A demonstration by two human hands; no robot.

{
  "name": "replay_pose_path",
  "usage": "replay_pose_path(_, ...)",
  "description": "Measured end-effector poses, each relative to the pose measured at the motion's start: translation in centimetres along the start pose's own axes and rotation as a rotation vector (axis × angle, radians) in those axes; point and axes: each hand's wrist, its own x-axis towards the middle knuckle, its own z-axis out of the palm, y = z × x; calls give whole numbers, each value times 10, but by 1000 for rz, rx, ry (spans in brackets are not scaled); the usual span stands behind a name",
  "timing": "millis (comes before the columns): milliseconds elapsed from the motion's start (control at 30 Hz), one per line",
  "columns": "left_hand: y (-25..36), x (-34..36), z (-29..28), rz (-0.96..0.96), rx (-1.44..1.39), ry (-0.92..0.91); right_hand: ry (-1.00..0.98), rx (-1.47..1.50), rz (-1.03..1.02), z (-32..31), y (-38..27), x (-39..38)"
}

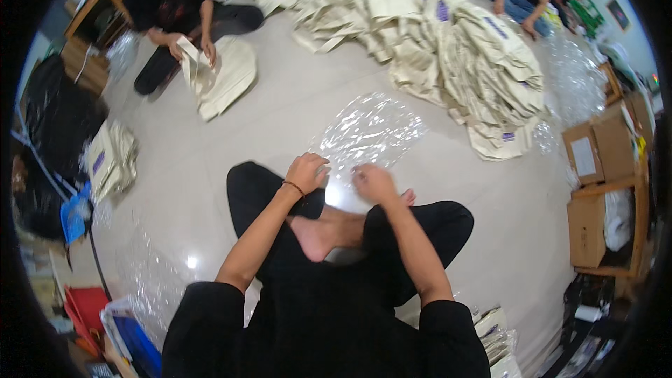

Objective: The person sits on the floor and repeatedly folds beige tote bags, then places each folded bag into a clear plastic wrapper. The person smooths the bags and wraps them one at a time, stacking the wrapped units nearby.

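Crinkled clear plastic film (374, 129) lies at twelve o'clock, left hand (306, 171) and right hand (375, 184) apart at its near edge (whether either pinches it, I cannot tell). It could slip or tear if tugged unevenly. The floor (280, 108) is glossy, pale; cream tote bags (437, 49) heap at one o'clock, cardboard boxes (614, 145) at three.

Bright, fairly even, whitish light fills the room, with only soft, faint shadows. The pale floor (290, 108) throws back a small hard glare at near left and a broader one between the fairly crisp left hand (306, 172) and the blurred right hand (376, 184). A clear plastic sheet (374, 128) glitters with white streaks. Fisheye distortion bows the wooden shelf (640, 227) at right; black rings the rim.
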Motion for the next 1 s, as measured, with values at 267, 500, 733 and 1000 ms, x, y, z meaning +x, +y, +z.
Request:
replay_pose_path(267, -40, 47, 45, 122, 319, 90, -103, -260, -6, 17, 9, -11)
replay_pose_path(500, -37, 27, 40, 61, 287, 26, -94, -290, 149, -14, 14, -10)
replay_pose_path(733, -39, 36, 50, 92, 247, 142, 445, 657, 144, -113, 79, 9)
replay_pose_path(1000, -22, 43, 33, 29, -34, 73, 1583, 186, 375, -353, 266, 18)
